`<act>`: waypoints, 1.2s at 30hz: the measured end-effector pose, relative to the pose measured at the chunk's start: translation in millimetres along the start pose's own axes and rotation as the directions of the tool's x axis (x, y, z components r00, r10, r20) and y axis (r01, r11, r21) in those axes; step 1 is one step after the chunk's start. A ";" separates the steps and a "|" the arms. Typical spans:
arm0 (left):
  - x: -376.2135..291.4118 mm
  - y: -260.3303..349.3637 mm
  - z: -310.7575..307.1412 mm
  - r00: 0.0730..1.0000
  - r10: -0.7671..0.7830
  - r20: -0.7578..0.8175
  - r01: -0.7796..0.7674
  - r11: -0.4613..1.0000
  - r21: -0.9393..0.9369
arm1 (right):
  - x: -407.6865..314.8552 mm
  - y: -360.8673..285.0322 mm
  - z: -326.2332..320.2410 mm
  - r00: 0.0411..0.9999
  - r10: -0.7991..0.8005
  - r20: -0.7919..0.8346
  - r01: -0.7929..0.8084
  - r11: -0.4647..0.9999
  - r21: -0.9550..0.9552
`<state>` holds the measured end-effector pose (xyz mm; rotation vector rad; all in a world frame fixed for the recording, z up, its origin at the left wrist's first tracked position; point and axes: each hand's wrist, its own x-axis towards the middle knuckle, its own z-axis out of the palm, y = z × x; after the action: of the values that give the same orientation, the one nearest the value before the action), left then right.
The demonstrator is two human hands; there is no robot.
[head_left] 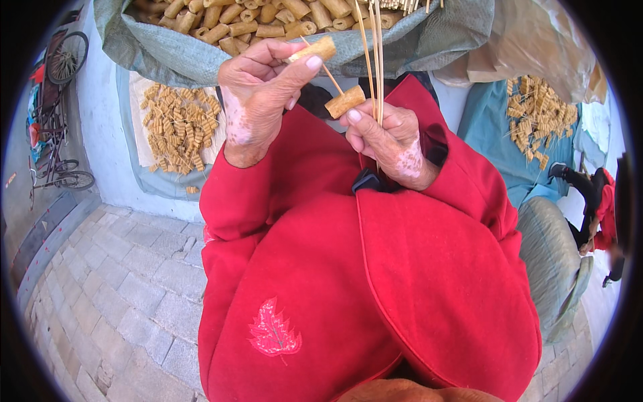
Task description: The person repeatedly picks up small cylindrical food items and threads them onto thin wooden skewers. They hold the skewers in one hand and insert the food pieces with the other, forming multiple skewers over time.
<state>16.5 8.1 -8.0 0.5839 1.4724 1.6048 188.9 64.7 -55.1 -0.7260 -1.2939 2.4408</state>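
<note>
My left hand [266, 90] pinches a short, hollow tan food roll [321, 47] between thumb and fingers. A thin wooden skewer [331, 78] passes through that roll and runs down to a second roll [345, 102], which sits by the thumb and fingers of my right hand [389, 133]. The same right hand also grips several long, bare skewers [378, 55] that stand up past its fingers. Just beyond both hands, a big woven plastic sack [201, 68] lies open, full of loose rolls [261, 22], with more sticks at its upper right.
Skewered pieces [178, 130] lie heaped on a pale sheet at left; another heap [540, 113] rests on blue-green cloth at right. A stuffed sack [545, 251] stands beside my right side. Farther right is a person in red [605, 211]. Bicycles [68, 55] are at far left, beyond the paving.
</note>
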 end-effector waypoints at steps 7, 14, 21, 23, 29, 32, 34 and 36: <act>-12.2 -21.7 7.5 0.997 -0.041 0.070 0.033 0.994 0.107 | 2.4 -3.9 -0.2 0.999 0.043 0.003 -0.043 0.994 0.098; -15.6 -15.2 -3.1 0.994 0.055 -0.091 -0.045 0.993 0.113 | 2.6 -5.8 0.7 1.000 0.000 0.019 0.000 1.000 -0.017; -13.3 -15.7 4.0 0.999 0.046 -0.023 -0.043 0.993 0.111 | 1.3 0.1 -2.4 0.999 -0.034 -0.033 0.034 0.999 -0.004; -10.5 -0.9 -5.3 1.000 0.014 -0.023 -0.008 0.972 0.233 | 2.7 -4.3 -2.8 0.998 -0.059 -0.037 0.058 0.998 -0.040; 38.2 -11.3 -36.2 0.905 0.407 0.121 -0.394 0.698 0.598 | 6.4 -0.3 -1.0 0.987 -0.108 -0.118 0.115 0.992 0.051; 49.3 -29.3 -43.1 0.944 0.262 0.199 -0.327 0.678 0.659 | 7.7 -1.9 0.0 0.986 -0.124 -0.110 0.131 0.990 0.058; 51.0 -28.3 -41.6 0.940 0.252 0.232 -0.339 0.593 0.731 | 8.2 -1.8 -0.2 0.985 -0.127 -0.114 0.135 0.988 0.071; 51.8 -26.5 -40.6 0.932 0.277 0.233 -0.353 0.552 0.755 | 8.7 -0.8 -0.4 0.985 -0.113 -0.133 0.123 0.989 0.077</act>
<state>-36.1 26.6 -51.9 1.4848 2.0853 1.0540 181.8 69.4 -57.3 -0.7479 -1.1447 2.2996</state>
